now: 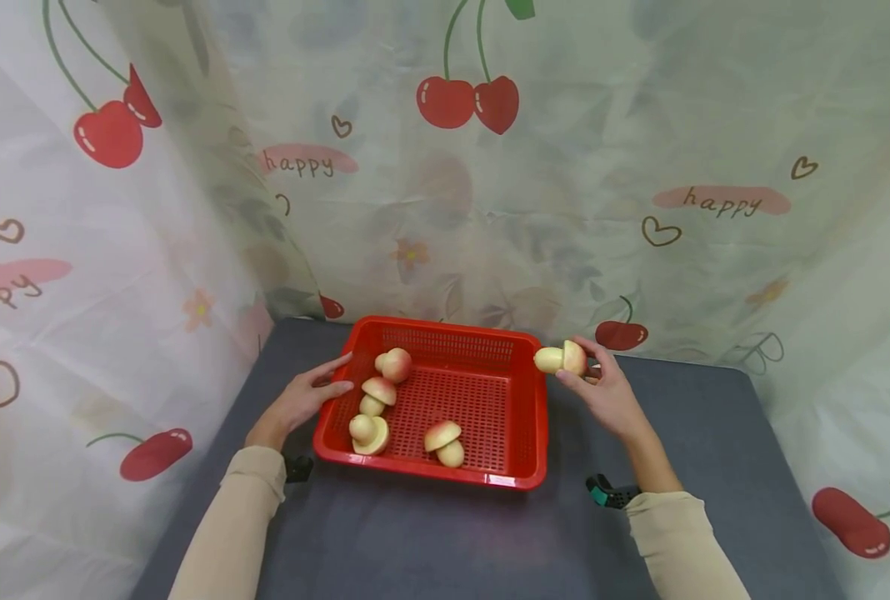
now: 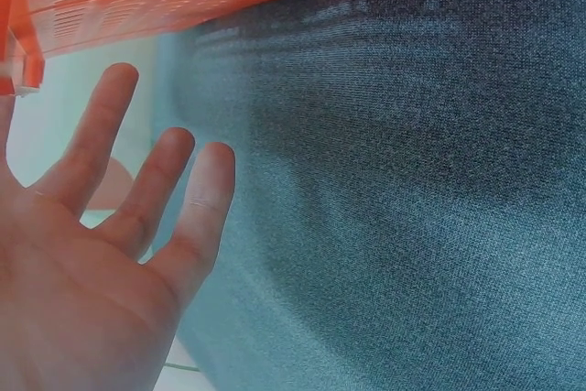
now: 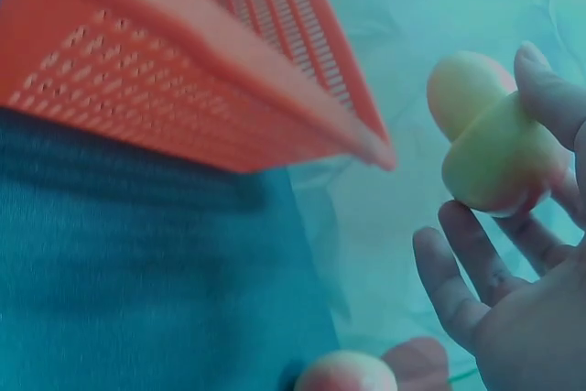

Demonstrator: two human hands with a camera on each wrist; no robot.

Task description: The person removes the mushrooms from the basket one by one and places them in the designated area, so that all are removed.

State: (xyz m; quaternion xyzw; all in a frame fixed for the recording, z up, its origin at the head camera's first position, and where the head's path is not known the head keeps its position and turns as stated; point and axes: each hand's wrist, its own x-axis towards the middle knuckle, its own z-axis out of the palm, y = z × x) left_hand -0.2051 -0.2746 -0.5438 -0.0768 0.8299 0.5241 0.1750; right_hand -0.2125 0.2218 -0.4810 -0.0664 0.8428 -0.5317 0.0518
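In the head view, a red plastic basket (image 1: pixel 527 400) stands on the dark table with several toy mushrooms in it. Three lie along its left side, among them an upturned mushroom (image 1: pixel 370 433); another mushroom (image 1: pixel 445 442) is near the front wall. At the left rim, my left hand (image 1: pixel 298 404) has its thumb and fingertips right at the edge, the other fingers (image 2: pixel 206 199) spread fairly straight outside the wall. My right hand (image 1: pixel 602 387) pinches a mushroom (image 3: pixel 504 144) by its cap, stem pointing left, close to the basket's right rim.
Low in the right wrist view, another rounded pale-and-pink piece (image 3: pixel 348 374) lies on the table near the right hand. Dark table surface (image 1: pixel 685 433) extends right of the basket. A cherry-printed curtain (image 1: pixel 490 208) hangs behind and along the sides.
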